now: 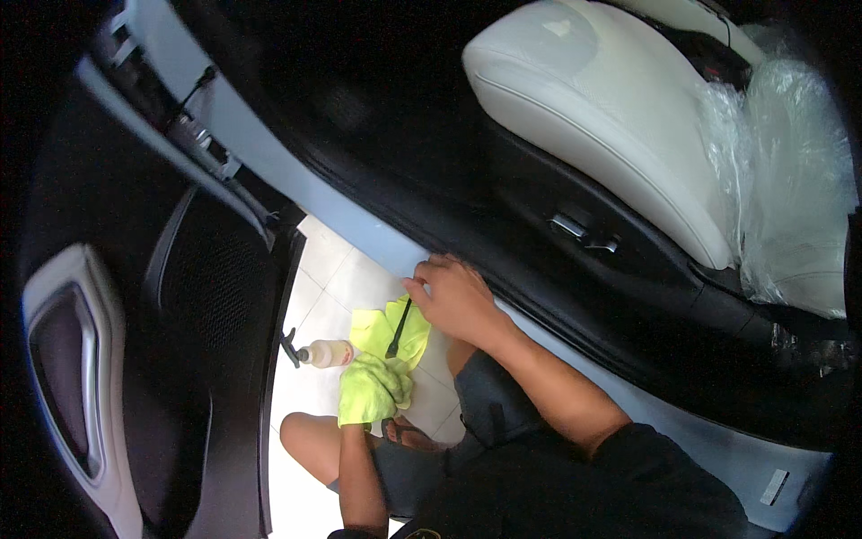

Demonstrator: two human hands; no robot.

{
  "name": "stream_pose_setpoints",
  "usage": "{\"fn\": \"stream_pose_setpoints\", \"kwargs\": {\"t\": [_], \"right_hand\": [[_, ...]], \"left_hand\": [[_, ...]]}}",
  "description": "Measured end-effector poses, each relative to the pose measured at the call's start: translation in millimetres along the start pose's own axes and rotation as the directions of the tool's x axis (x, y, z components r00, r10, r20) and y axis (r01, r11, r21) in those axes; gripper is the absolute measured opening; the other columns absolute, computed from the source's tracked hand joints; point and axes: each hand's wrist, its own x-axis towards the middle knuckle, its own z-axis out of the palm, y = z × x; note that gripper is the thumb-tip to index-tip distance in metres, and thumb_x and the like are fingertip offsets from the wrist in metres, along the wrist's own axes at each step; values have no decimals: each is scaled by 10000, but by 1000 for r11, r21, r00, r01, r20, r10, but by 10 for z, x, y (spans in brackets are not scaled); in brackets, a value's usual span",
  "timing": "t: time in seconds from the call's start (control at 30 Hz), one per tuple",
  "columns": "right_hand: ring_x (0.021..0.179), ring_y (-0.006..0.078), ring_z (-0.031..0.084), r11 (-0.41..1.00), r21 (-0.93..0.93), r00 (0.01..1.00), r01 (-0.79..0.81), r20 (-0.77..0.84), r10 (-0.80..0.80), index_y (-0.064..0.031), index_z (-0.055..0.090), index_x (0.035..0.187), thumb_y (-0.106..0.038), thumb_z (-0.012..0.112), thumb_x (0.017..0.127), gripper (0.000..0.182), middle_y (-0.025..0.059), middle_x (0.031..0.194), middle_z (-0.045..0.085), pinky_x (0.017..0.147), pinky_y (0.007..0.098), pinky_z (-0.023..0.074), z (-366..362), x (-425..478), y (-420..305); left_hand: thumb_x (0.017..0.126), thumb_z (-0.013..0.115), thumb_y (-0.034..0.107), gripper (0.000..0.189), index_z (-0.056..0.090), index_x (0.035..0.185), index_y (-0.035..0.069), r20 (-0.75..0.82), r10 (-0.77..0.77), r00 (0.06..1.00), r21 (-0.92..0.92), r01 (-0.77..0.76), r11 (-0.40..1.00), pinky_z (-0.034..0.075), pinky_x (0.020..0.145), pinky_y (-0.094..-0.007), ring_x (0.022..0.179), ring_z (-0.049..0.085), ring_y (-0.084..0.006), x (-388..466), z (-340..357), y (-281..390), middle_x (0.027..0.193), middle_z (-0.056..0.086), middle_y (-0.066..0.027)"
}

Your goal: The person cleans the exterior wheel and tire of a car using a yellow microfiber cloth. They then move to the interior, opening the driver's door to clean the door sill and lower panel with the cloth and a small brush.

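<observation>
My right hand [452, 293] rests at the painted car door sill [363, 232], its fingers bent over the sill's edge beside the black rubber seal. Whether it grips anything there is hidden. A yellow-green cloth [370, 387] covers my left hand [374, 404] below it, so the fingers do not show. On the tiled floor lies another yellow-green cloth [367, 327], with a thin black-handled brush [397, 333] over it. The brush's upper end reaches close beneath my right hand. A spray bottle [330, 354] with a black trigger lies just left of the cloths.
The open car door [236, 404], with its speaker grille and light armrest, stands at the left. A pale seat [606, 114], partly wrapped in clear plastic, fills the upper right. Hinges and a cable [195, 91] join door and body. My knees are bent between door and sill.
</observation>
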Motion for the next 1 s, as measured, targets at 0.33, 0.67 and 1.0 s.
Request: {"fn": "stream_pose_setpoints", "kwargs": {"t": [0.33,0.67,1.0], "right_hand": [[1350,470,409,995,-62,994,-83,-75,78,30,677,1094,-202,653,863,329,270,1342,495,1148,539,331,-102,73,499],[1410,471,367,947,-252,947,-200,196,252,66,377,1474,-443,649,907,808,344,1490,378,1190,507,289,-101,604,662],[1158,441,627,962,-232,866,-145,441,237,185,441,1378,-709,608,841,1056,356,1208,628,1066,456,449,-372,1000,802]], "left_hand": [[395,805,301,294,684,631,173,311,73,948,181,-134,974,545,750,-424,784,665,-341,450,-73,73,727,665,-94],[441,818,279,329,714,721,142,323,82,943,60,-107,992,538,745,-418,828,658,-342,556,-71,24,811,680,-110],[450,792,271,274,711,694,176,281,90,956,187,-146,972,534,764,-416,840,650,-315,490,-139,94,785,679,-76]]}}
